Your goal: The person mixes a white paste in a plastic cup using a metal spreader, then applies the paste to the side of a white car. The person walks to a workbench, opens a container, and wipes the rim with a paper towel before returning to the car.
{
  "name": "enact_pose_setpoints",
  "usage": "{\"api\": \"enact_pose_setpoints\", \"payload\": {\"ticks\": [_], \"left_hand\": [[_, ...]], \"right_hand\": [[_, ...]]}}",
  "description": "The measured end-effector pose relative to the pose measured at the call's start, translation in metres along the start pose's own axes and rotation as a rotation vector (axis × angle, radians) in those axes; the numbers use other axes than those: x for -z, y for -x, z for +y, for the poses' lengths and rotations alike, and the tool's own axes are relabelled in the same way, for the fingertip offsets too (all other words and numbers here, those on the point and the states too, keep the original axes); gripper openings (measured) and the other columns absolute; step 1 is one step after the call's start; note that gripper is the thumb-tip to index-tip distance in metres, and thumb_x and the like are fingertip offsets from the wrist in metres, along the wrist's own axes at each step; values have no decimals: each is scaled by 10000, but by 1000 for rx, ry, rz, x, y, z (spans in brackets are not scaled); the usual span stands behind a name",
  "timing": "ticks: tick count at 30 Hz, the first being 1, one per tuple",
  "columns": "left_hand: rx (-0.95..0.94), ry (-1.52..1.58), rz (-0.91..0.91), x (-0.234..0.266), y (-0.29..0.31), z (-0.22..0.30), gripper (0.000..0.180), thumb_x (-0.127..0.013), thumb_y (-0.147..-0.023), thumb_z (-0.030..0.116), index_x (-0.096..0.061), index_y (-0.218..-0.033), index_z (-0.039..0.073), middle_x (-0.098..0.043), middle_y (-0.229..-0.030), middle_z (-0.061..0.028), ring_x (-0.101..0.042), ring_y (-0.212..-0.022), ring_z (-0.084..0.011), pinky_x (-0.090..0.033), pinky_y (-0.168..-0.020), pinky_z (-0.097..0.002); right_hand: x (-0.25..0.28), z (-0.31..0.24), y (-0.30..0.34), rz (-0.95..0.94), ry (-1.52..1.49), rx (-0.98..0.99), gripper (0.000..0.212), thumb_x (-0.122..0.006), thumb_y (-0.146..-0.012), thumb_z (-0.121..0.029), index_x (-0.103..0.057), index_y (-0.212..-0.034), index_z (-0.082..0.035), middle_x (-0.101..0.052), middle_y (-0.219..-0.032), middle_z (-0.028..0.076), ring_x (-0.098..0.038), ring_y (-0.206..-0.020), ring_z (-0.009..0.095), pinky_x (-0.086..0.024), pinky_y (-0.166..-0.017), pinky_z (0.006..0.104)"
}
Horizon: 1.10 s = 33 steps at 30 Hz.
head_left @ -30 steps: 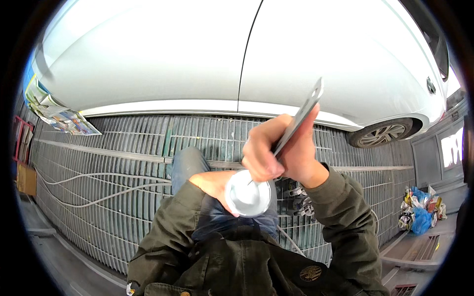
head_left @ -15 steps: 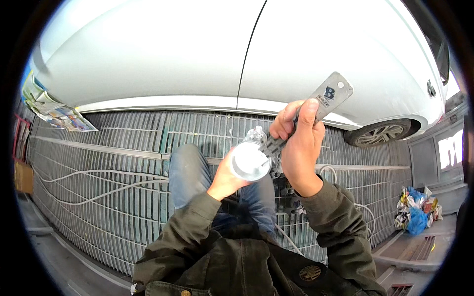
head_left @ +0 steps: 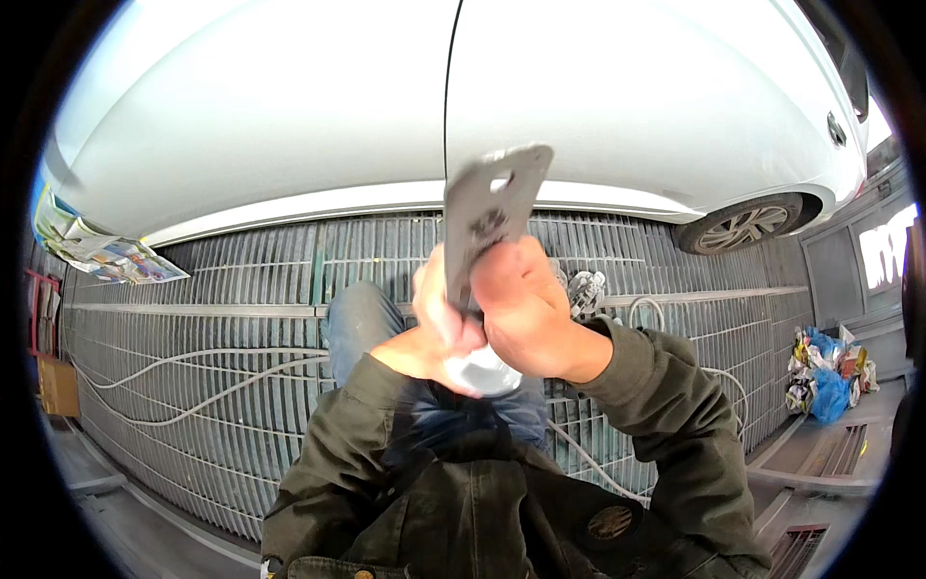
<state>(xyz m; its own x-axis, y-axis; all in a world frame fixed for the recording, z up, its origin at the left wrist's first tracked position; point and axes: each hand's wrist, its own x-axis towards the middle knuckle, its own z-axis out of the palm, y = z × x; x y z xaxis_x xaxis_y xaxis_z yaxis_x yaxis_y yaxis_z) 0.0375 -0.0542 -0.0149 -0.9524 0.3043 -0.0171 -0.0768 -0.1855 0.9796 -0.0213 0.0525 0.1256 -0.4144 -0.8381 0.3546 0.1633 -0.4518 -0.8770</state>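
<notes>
In front of my knees, my right hand (head_left: 531,323) is closed round a flat grey paint stir stick (head_left: 492,207). Its broad end, with a hole in it, points up and away from me. My left hand (head_left: 420,338) is wrapped round a small cup (head_left: 490,374) with pale grey-white liquid or coating showing. The cup appears tilted, just below my right hand. Both hands are close together, and the stick's lower end is hidden behind them. Motion blurs the fingers and the stick's upper end.
A white car's side panel (head_left: 289,116) spans the far side, with a wheel (head_left: 748,227) at right. A silvery object (head_left: 585,291) lies on the floor grating (head_left: 222,328). Hoses (head_left: 207,355) cross it. Printed paper (head_left: 101,251), a cardboard box (head_left: 58,386) and a rubbish heap (head_left: 830,386) stand around.
My right hand has moved left and toward my left hand, turning the stick more upright. The cup has dropped nearer to me and tilted, and its open mouth no longer faces up clearly.
</notes>
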Motion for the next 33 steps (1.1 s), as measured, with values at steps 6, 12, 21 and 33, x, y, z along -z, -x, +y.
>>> {"api": "enact_pose_setpoints", "payload": {"ticks": [6, 12, 21, 33], "left_hand": [[42, 37, -61, 3, 5, 2, 685, -847, -608, 116, -530, -1207, 15, -594, -1138, -54, -545, -1068, -139, -443, -931, -317], [57, -115, -113, 11, 22, 18, 730, -853, -615, 105, -513, -1256, 26, -597, -1139, -23, -543, -1069, -122, -440, -947, -304], [-130, -2, 444, -3, 8, -11, 775, -843, -595, 61, -486, -1281, 7, -586, -1215, -74, -548, -1125, -173, -425, -998, -347], [-217, 14, 576, -21, -9, -62, 771, -820, -640, 53, -431, -1305, 23, -459, -1225, -101, -466, -1189, -237, -367, -1024, -357]], "right_hand": [[-5, -6, -10, -366, -202, -189, 822, -184, -909, -721, -462, -495, -68, -402, -416, -2, -392, -359, 88, -306, -354, 243], [18, -29, -19, 21, 88, -223, 861, -115, -793, -822, -442, -563, -60, -358, -449, 13, -342, -367, 109, -289, -355, 249], [26, -24, -3, 455, 210, -43, 807, -184, -815, -817, -435, -628, -73, -316, -487, 0, -289, -431, 124, -263, -427, 284], [42, -14, 24, 352, 236, 268, 741, -187, -847, -781, -414, -694, -93, -320, -541, -3, -294, -468, 127, -245, -453, 297]]}}
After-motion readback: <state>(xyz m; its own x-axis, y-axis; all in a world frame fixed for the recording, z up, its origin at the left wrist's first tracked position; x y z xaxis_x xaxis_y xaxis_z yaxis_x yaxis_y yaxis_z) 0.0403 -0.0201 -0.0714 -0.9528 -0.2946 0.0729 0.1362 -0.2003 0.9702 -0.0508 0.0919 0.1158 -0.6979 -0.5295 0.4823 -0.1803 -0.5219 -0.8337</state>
